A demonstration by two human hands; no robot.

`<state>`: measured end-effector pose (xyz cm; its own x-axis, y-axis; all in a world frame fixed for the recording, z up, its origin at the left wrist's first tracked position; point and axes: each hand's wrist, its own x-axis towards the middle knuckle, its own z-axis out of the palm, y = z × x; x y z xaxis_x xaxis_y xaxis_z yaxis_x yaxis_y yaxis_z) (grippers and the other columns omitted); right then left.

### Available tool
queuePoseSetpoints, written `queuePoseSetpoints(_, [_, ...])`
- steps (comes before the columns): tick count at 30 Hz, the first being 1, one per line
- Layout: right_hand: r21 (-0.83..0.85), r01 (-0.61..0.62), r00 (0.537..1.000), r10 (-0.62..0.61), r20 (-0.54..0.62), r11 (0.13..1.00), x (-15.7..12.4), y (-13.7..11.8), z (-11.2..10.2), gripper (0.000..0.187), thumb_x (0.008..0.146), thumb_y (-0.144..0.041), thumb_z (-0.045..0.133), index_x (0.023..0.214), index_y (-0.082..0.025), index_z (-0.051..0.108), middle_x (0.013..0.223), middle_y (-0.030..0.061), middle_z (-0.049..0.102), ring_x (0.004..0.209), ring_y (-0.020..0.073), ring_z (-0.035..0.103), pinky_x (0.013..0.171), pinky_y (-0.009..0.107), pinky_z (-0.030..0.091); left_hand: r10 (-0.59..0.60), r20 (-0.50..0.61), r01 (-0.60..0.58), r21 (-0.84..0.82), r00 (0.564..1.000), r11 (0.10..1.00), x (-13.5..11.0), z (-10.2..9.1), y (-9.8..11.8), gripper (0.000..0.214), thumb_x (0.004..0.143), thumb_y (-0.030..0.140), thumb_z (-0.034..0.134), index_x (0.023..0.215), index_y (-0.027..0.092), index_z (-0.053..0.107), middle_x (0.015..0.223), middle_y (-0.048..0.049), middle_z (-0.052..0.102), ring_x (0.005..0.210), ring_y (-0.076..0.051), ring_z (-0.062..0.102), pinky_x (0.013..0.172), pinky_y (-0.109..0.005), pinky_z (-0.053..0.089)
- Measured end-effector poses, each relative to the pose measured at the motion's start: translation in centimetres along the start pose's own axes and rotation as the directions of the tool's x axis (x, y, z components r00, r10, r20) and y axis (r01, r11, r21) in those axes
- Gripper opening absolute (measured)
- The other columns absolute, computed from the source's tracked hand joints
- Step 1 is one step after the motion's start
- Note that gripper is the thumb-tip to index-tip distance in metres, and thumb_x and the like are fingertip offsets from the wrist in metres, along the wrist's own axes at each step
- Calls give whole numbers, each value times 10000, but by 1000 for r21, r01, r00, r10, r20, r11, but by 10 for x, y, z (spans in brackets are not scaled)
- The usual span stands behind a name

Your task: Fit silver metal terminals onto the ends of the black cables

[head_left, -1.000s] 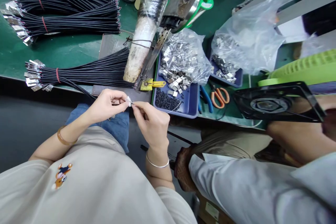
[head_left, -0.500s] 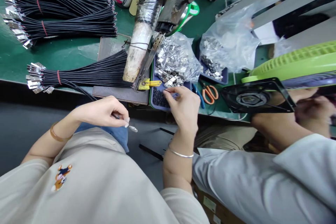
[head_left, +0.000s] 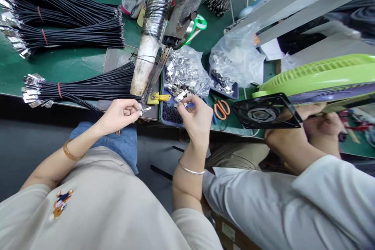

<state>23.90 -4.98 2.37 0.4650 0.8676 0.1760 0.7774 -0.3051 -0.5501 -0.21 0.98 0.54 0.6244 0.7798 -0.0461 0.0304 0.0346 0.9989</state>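
My left hand [head_left: 123,115] is closed, thumb and fingers pinching a small metal connector [head_left: 147,109] that sticks out to the right. Whether a cable runs from it inside the fist I cannot tell. Over the front of the blue tray [head_left: 162,119], my right hand [head_left: 197,117] has thumb and forefinger pinched; what they hold is too small to name. Small black parts [head_left: 172,113] lie in that tray, with loose metal shells [head_left: 180,93] and a plastic bag of shells [head_left: 187,70] behind. Left of it rests a bundle of black cables [head_left: 96,84] with metal connector ends.
A taped duct hose [head_left: 143,58] and a metal pipe [head_left: 178,19] slant over the bench. Orange-handled scissors [head_left: 222,109], a yellow cutter [head_left: 159,97] and a black fan [head_left: 263,113] sit near the front edge. A co-worker's arm [head_left: 290,144] is at the right.
My left hand has risen towards the bench edge, bringing the connector up. My right hand stays pinched over the tray. The whole view has shifted slightly.
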Motion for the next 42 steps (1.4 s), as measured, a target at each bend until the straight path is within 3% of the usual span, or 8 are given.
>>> queuePoseSetpoints(3, [82,-45,984,59,-168,996,-11,2,1,153,767,-367,575,730,-219,566,647,-26,607,444,88,387,514,255,343,-9,-40,8,-38,999,999,2,2,2,100,724,243,647,731,143,635,568,31,554,493,-61,471,496,-180,384])
queuePoseSetpoints(8, [196,-75,968,118,-219,978,-19,7,10,160,764,-337,620,777,-184,662,739,9,685,429,64,342,492,254,329,-25,-89,22,-33,996,999,1,5,4,99,698,237,657,686,145,624,550,46,515,481,-49,423,474,-175,338])
queuePoseSetpoints(11, [415,-50,970,144,-198,909,-31,-1,14,193,755,-365,685,813,-182,700,810,35,726,490,86,462,494,241,372,-19,-120,19,-5,993,1000,-1,6,2,111,697,239,660,666,149,604,536,55,479,479,-47,380,462,-176,298])
queuePoseSetpoints(14, [570,-20,993,82,-83,821,-49,-21,20,182,754,-361,747,828,-196,726,790,24,738,554,110,558,511,232,417,-14,-135,17,19,991,1000,-3,7,1,114,704,242,660,672,152,598,552,50,484,489,-52,372,463,-181,291])
queuePoseSetpoints(17, [568,-3,1000,-6,14,823,-63,-42,31,148,854,-329,680,790,-201,720,728,7,725,569,119,597,560,242,459,-11,-144,16,34,990,999,-3,8,0,118,708,245,665,680,155,593,582,44,499,499,-56,377,472,-189,300])
queuePoseSetpoints(22, [527,69,996,-91,15,847,-64,-54,47,227,938,-339,577,792,-201,683,748,15,721,649,147,643,629,270,489,-1,-134,6,33,991,999,-3,9,-1,121,709,244,665,692,156,583,579,56,468,510,-56,360,479,-186,298])
queuePoseSetpoints(38, [469,77,992,-114,52,880,-66,-59,46,270,930,-346,585,712,-196,639,678,-11,652,581,112,533,605,256,433,72,-110,-61,98,991,993,-3,8,-5,98,734,217,630,680,151,581,562,59,473,512,-55,367,486,-180,293])
queuePoseSetpoints(42, [490,14,999,-33,29,872,-65,-57,45,261,911,-397,618,774,-185,687,677,-16,656,521,89,453,542,246,386,44,-57,-40,60,997,997,-3,4,-1,138,742,260,686,708,144,621,609,33,556,536,-67,428,511,-185,355])
